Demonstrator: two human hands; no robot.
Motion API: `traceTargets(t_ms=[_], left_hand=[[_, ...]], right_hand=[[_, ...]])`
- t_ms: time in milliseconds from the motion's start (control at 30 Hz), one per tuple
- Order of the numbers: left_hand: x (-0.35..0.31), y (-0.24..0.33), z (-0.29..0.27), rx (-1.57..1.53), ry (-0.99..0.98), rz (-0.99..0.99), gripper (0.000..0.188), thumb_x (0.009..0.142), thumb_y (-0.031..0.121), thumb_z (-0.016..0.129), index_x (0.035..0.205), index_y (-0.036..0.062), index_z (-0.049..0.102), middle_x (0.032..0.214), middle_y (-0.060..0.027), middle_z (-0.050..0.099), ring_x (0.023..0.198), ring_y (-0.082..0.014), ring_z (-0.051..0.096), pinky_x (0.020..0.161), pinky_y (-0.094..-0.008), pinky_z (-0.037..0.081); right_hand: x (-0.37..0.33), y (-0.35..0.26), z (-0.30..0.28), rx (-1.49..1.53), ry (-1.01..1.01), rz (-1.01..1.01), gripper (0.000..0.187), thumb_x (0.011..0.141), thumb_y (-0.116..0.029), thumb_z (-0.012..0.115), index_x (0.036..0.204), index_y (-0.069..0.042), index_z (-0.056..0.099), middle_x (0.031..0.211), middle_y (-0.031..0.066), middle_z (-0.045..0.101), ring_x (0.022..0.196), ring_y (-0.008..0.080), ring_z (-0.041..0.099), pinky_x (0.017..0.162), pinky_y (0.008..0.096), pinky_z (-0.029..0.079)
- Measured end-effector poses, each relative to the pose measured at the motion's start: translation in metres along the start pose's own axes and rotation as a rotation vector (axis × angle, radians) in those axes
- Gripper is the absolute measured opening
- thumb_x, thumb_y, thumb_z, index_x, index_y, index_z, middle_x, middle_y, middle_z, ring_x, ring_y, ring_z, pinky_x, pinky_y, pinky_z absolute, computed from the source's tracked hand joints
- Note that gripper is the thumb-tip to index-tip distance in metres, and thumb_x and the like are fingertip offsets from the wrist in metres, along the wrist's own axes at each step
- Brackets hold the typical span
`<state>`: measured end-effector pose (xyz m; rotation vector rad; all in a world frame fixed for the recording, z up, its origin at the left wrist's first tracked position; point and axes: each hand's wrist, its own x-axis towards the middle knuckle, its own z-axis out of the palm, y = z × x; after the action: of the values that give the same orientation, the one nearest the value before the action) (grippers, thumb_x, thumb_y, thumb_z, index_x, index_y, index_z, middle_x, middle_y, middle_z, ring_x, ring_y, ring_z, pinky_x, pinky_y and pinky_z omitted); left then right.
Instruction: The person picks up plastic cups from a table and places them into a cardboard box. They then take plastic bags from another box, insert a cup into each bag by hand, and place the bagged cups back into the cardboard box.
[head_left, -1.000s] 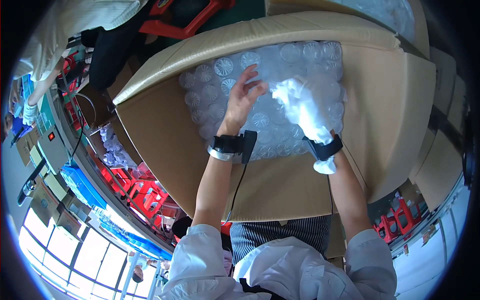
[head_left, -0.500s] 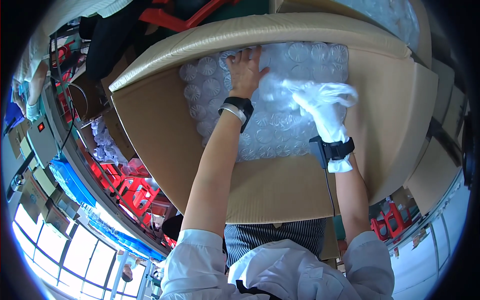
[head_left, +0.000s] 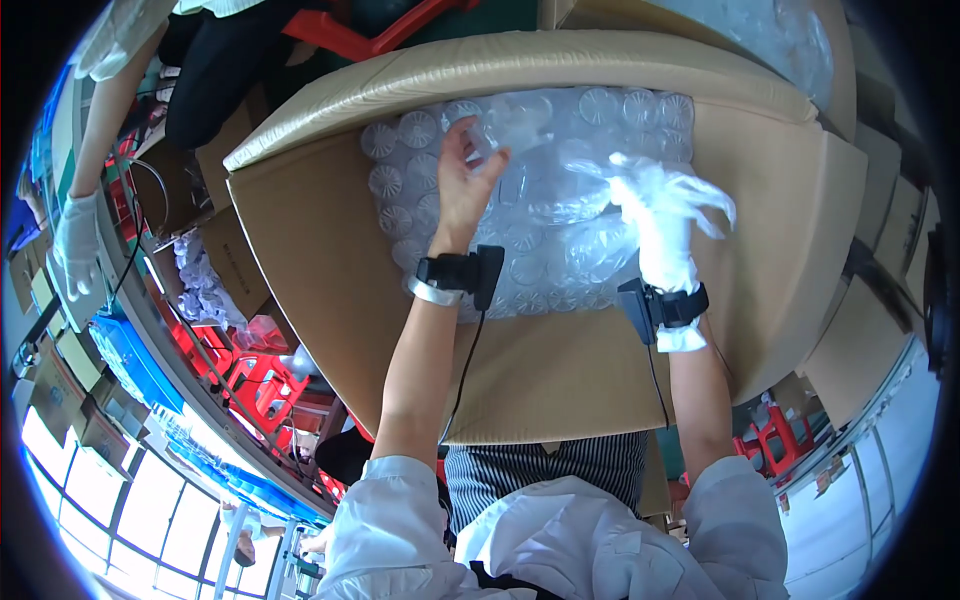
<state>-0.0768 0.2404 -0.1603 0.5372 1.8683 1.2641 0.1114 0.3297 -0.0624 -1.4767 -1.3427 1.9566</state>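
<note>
Below me stands an open cardboard box (head_left: 330, 240), with rows of clear round plastic cups (head_left: 405, 240) marked by radial ribs. My left hand (head_left: 463, 195), bare, is over the far left part of these rows. Its thumb and fingers curl round a clear plastic cup (head_left: 488, 137). On the right, my right hand (head_left: 655, 205) wears a loose white glove and hovers above the cups. Crumpled clear plastic film (head_left: 575, 205) hangs from its fingertips; the exact grip is blurred. Both wrists carry black bands with cables.
Another carton (head_left: 840, 60) holding clear plastic stands at the far right. A person's white-gloved hand (head_left: 77, 245) hangs at the left, beside a blue tray (head_left: 135, 360). Red plastic stools (head_left: 265, 385) stand at lower left, and a red stool (head_left: 775, 445) at lower right.
My left hand has drawn back nearer, and its spread fingers have curled round a cup. My right hand has shifted slightly right with the film. The other person's gloved hand has come in at the left.
</note>
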Motion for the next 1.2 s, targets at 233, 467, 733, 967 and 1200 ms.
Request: traceTargets(t_ms=[233, 467, 733, 967, 1200], left_hand=[[-0.023, 0.014, -0.008, -0.488, -0.139, -0.098, 0.062, 0.070, 0.006, 0.066, 0.124, -0.0011, 0.035, 0.111, -0.0106, 0.048, 0.102, -0.0168, 0.047, 0.085, -0.0302, 0.043], [-0.024, 0.016, -0.015, -0.262, -0.213, 0.055, 0.059, 0.069, 0.006, 0.066, 0.123, 0.0026, 0.041, 0.114, -0.0101, 0.048, 0.104, -0.0186, 0.048, 0.086, -0.0312, 0.043], [-0.018, 0.020, -0.020, 0.228, -0.264, 0.252, 0.061, 0.068, 0.016, 0.071, 0.123, 0.0087, 0.045, 0.122, -0.0132, 0.045, 0.108, -0.0265, 0.047, 0.086, -0.0370, 0.041], [0.040, -0.021, -0.010, 1.117, 0.033, 0.420, 0.057, 0.070, 0.030, 0.068, 0.121, 0.0118, 0.048, 0.121, -0.0148, 0.048, 0.110, -0.0322, 0.043, 0.088, -0.0448, 0.036], [0.037, -0.002, -0.007, 1.322, 0.009, 0.409, 0.056, 0.070, 0.031, 0.067, 0.120, 0.0147, 0.048, 0.113, -0.0151, 0.054, 0.107, -0.0330, 0.044, 0.087, -0.0450, 0.034]], right_hand=[[0.008, -0.005, -0.008, -0.111, -0.090, 0.047, 0.015, 0.077, -0.017, 0.063, 0.082, -0.003, 0.063, 0.061, 0.0023, 0.056, 0.056, 0.0074, 0.051, 0.053, 0.0220, 0.040], [0.014, -0.017, 0.060, 0.193, 0.053, -0.101, 0.013, 0.086, -0.010, 0.051, 0.089, 0.000, 0.059, 0.069, -0.0015, 0.054, 0.053, 0.0051, 0.048, 0.056, 0.0202, 0.041], [0.018, 0.002, 0.034, 0.195, -0.165, -0.433, 0.012, 0.081, -0.008, 0.058, 0.092, -0.002, 0.059, 0.073, -0.0004, 0.058, 0.059, 0.0063, 0.053, 0.050, 0.0210, 0.040], [0.029, -0.014, 0.017, -0.406, -0.066, -0.129, 0.014, 0.081, -0.013, 0.058, 0.093, -0.007, 0.057, 0.075, 0.0008, 0.057, 0.055, 0.0046, 0.045, 0.047, 0.0200, 0.035], [0.010, -0.025, -0.002, 0.244, -0.024, -0.024, 0.015, 0.085, -0.018, 0.055, 0.095, -0.007, 0.056, 0.080, 0.0008, 0.052, 0.055, 0.0043, 0.041, 0.049, 0.0179, 0.034]])
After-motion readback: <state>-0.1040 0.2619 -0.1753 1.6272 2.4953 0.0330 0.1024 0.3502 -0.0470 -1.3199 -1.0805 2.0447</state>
